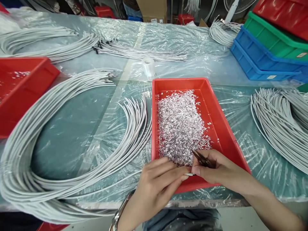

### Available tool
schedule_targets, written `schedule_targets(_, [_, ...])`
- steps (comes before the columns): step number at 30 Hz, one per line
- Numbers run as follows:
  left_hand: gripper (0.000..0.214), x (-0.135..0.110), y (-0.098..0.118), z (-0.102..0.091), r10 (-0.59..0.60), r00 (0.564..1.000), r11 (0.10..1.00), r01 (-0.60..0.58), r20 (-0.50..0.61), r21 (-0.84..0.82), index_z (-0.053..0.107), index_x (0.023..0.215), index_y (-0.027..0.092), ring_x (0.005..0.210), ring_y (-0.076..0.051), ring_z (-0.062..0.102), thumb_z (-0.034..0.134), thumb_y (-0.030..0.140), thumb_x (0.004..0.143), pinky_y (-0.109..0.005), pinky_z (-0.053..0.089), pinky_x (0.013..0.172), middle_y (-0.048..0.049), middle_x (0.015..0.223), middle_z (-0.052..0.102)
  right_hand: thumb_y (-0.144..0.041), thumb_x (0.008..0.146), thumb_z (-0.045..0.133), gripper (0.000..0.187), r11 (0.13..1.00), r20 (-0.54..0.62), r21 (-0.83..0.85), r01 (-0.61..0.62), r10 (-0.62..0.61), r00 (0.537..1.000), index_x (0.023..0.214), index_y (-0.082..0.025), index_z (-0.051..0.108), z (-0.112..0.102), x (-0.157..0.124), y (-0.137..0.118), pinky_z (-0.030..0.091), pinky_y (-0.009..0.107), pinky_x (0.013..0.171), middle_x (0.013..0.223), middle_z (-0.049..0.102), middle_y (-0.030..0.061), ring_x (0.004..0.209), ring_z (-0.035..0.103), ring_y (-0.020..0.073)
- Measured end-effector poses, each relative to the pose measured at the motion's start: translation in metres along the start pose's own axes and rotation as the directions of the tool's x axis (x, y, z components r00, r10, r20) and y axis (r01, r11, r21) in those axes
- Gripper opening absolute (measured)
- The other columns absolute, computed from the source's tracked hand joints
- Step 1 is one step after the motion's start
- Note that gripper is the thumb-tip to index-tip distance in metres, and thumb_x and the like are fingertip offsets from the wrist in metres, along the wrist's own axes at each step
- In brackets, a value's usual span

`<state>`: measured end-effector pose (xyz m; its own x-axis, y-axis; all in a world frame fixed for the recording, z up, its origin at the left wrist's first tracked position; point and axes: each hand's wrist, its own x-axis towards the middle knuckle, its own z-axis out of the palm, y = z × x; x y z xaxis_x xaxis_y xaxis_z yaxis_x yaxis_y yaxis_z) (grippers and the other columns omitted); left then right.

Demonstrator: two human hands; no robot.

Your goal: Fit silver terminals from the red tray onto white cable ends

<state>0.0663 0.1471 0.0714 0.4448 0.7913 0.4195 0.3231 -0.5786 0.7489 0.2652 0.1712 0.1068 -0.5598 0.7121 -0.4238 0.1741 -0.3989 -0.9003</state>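
Over the near end of a red tray [228, 141], my two hands meet. My left hand [160, 178] is closed, pinching a white cable [189, 174] so that a short end sticks out past the fingertips. My right hand [216, 170] is wrapped around a small dark tool with two pointed tips [202, 158], like snips or tweezers; its tips face up and left. The right thumb and fingertip are at the cable's end, and whether they touch it I cannot tell. Under and beyond the hands, small silvery scraps [181, 125] fill much of the tray.
A big curved bundle of white cables [21, 154] lies left of the tray. More cables [279, 118] lie at the right. Another red tray [26, 93] stands at the left, a clear tape roll [148, 67] behind, stacked blue bins [262, 54] at the back right. Plastic film covers the table.
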Motion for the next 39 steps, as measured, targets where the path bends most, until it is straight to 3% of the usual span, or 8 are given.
schedule_targets(10, [0.014,0.000,0.003,0.000,-0.002,1.000,1.000,0.002,-0.015,-0.026,0.061,0.098,0.017,0.059,-0.012,0.054,0.054,0.011,0.087,-0.025,0.040,0.054,-0.0014,0.072,0.065,-0.035,0.084,0.063,0.023,0.936,0.123,0.336,-0.102,0.064,0.990,0.075,-0.018,0.049,0.002,0.002,0.009,0.016,0.020,0.041,0.047,0.033,-0.0115,0.042,0.020,0.0055])
schedule_targets(21, [0.013,0.003,0.006,0.000,0.015,0.998,1.000,-0.016,-0.061,-0.024,0.061,0.093,0.018,0.057,-0.012,0.059,0.052,0.010,0.087,-0.024,0.043,0.053,-0.0013,0.072,0.068,-0.032,0.088,0.058,0.020,0.922,0.088,0.378,-0.079,0.050,0.995,0.075,-0.019,0.051,0.010,-0.003,0.011,0.017,0.020,0.040,0.047,0.030,-0.0112,0.042,0.020,0.0060])
schedule_targets(33, [0.016,0.003,0.005,0.001,0.102,0.986,0.995,-0.103,-0.130,-0.005,0.062,0.096,0.015,0.058,-0.012,0.060,0.053,0.008,0.085,-0.024,0.044,0.052,-0.0039,0.076,0.070,-0.032,0.088,0.055,0.027,0.908,0.089,0.414,-0.063,0.028,0.996,0.068,-0.019,0.043,0.018,-0.004,0.005,0.014,0.021,0.039,0.045,0.027,-0.0116,0.041,0.014,0.0058])
schedule_targets(36, [0.014,0.003,0.007,0.002,0.030,0.983,0.999,-0.034,-0.181,-0.017,0.064,0.092,0.016,0.058,-0.012,0.064,0.056,0.009,0.084,-0.021,0.048,0.055,-0.0021,0.070,0.071,-0.037,0.089,0.053,0.024,0.963,-0.069,0.264,0.048,-0.031,0.997,0.074,-0.019,0.049,0.020,-0.004,0.007,0.019,0.021,0.041,0.049,0.028,-0.0100,0.043,0.019,0.0071])
schedule_targets(39, [0.010,0.003,0.010,0.002,-0.066,0.970,0.998,0.059,-0.235,-0.034,0.065,0.086,0.017,0.055,-0.011,0.065,0.058,0.011,0.083,-0.019,0.050,0.055,-0.0009,0.066,0.070,-0.029,0.085,0.055,0.009,0.978,-0.326,-0.056,0.203,-0.210,0.922,0.086,-0.020,0.057,0.023,-0.007,0.009,0.026,0.021,0.045,0.057,0.031,-0.0078,0.048,0.028,0.0088])
